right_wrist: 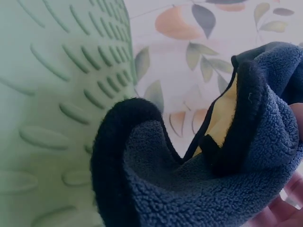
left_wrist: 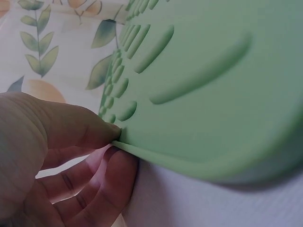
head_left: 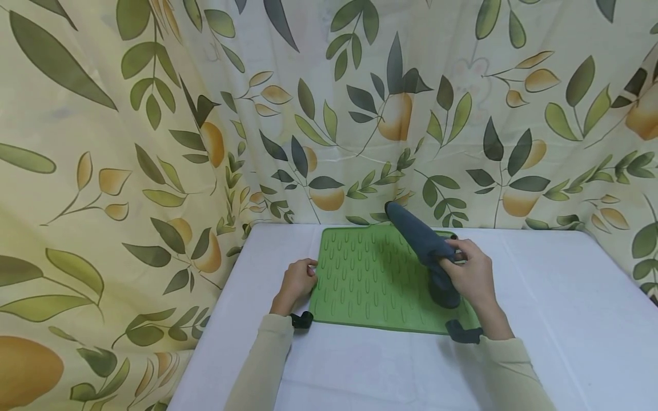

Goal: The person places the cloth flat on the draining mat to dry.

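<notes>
A green mat with raised oblong ridges (head_left: 354, 285) lies on the white table. At its left edge my left hand (head_left: 298, 282) pinches the rim between thumb and fingers, as the left wrist view shows on the mat's edge (left_wrist: 189, 168). My right hand (head_left: 473, 274) grips a bunched dark blue cloth (head_left: 418, 231) above the mat's right side. In the right wrist view the cloth (right_wrist: 189, 194) has a fuzzy surface, a black border and a yellow underside; its lower end hangs over the mat. Part of the right hand is out of that view.
A white cloth covers the table (head_left: 360, 371). Behind and to the left hangs a curtain with leaf and fruit prints (head_left: 319, 114), close to the table's far edge. Black wrist straps (head_left: 301, 320) sit at both sleeves.
</notes>
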Motion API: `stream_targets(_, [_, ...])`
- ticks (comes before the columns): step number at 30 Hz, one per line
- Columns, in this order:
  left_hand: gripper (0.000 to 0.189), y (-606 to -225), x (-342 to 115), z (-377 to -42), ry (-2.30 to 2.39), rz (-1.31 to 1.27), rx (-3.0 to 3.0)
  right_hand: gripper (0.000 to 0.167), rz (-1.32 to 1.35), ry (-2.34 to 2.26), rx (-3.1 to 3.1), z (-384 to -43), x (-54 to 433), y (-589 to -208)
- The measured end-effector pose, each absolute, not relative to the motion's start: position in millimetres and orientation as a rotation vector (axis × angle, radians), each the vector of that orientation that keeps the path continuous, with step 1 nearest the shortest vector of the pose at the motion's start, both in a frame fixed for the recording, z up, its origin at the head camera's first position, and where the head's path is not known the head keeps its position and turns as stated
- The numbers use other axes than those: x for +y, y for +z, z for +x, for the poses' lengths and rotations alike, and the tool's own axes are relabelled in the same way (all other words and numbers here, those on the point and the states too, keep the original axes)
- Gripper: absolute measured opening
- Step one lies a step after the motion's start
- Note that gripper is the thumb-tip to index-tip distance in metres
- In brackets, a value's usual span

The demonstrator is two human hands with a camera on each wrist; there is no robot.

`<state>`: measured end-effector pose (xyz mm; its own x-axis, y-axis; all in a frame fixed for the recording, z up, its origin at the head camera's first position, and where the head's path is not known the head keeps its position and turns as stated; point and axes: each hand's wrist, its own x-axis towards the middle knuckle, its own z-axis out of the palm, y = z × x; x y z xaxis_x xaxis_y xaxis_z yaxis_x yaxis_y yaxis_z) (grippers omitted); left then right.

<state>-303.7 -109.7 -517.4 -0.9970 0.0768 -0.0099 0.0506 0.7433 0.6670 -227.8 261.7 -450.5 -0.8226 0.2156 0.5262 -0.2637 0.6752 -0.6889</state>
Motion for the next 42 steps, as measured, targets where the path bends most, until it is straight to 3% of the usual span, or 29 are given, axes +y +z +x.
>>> stream_targets(42, [0.043, -515.3, -107.7, -301.2, 1.090, 0.081, 2.897, 0.032, 0.274, 0.930, -2.716, -238.2, 214.5, -494.2])
